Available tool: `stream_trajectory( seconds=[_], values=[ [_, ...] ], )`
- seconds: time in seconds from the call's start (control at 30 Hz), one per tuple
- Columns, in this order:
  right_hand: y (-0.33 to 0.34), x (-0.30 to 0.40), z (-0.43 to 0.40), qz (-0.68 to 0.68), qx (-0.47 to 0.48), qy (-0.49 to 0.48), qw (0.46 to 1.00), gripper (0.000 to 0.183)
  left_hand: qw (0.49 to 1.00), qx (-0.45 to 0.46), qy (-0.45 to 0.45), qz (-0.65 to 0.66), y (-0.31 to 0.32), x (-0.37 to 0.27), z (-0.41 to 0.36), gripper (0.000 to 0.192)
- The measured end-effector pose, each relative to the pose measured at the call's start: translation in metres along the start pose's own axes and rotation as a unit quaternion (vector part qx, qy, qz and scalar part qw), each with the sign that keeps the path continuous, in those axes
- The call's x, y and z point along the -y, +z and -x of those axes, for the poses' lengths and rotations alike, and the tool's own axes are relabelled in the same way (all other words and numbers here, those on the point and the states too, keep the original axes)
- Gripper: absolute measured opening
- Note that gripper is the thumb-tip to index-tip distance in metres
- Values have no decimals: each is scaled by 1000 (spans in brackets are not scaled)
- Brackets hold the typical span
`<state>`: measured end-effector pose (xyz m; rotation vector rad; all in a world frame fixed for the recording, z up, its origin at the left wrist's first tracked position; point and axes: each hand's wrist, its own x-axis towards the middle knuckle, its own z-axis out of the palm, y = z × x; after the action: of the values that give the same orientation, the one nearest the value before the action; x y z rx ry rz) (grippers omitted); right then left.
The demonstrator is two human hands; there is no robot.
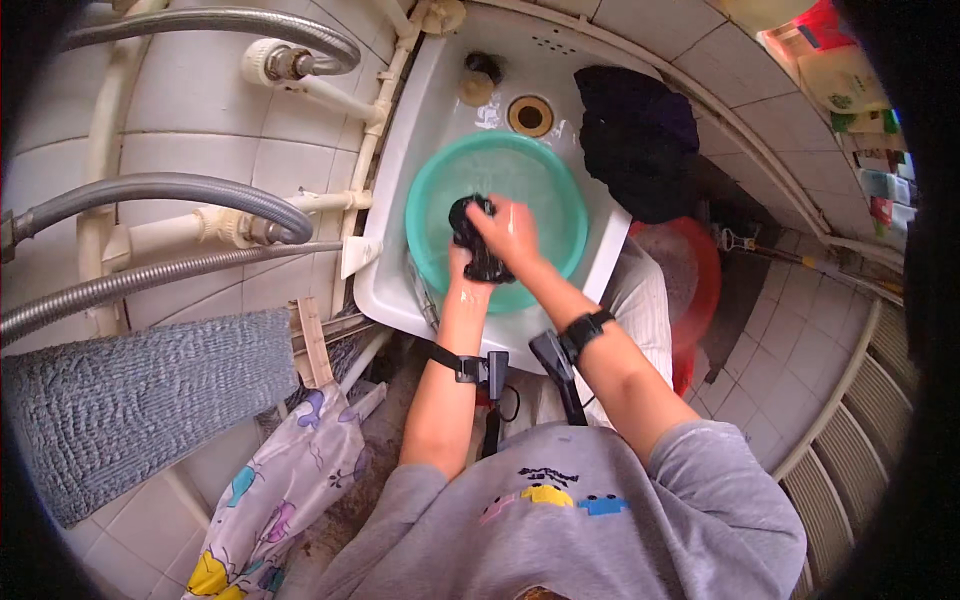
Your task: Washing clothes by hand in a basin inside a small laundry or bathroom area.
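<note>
A wet black cloth (pixel 486 264) is bunched between both hands above a green plastic basin (pixel 415 225). My right hand (pixel 511 231) grips its upper part, fingers curled toward the left. Beneath the cloth, my left hand (pixel 459 264) supports it and is mostly covered by it. Cloudy water (pixel 525 176) fills the basin, which sits inside a white ceramic sink (pixel 420 120). A dark garment (pixel 637 142) hangs over the sink's right rim.
Beyond the basin are a brass-coloured drain (pixel 531 116) and a pale round object (pixel 476 88). A red basin (pixel 694 262) stands at the right. Braided hoses (pixel 187 199) run along the left wall, above a grey textured mat (pixel 157 405) and a patterned curtain (pixel 277 487).
</note>
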<state>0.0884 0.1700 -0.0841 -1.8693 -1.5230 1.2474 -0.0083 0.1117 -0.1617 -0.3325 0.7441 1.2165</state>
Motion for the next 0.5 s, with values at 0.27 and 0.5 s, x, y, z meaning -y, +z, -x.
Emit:
stream_trajectory(
  seconds=[0.27, 0.5],
  values=[
    [-28, -78, -41, 109, 5, -52, 993, 44, 963, -185, 13, -197, 55, -17, 44, 53],
    [-9, -76, -16, 306, 3, -192, 932, 71, 248, -100, 190, -945, 40, 12, 15, 107]
  ],
)
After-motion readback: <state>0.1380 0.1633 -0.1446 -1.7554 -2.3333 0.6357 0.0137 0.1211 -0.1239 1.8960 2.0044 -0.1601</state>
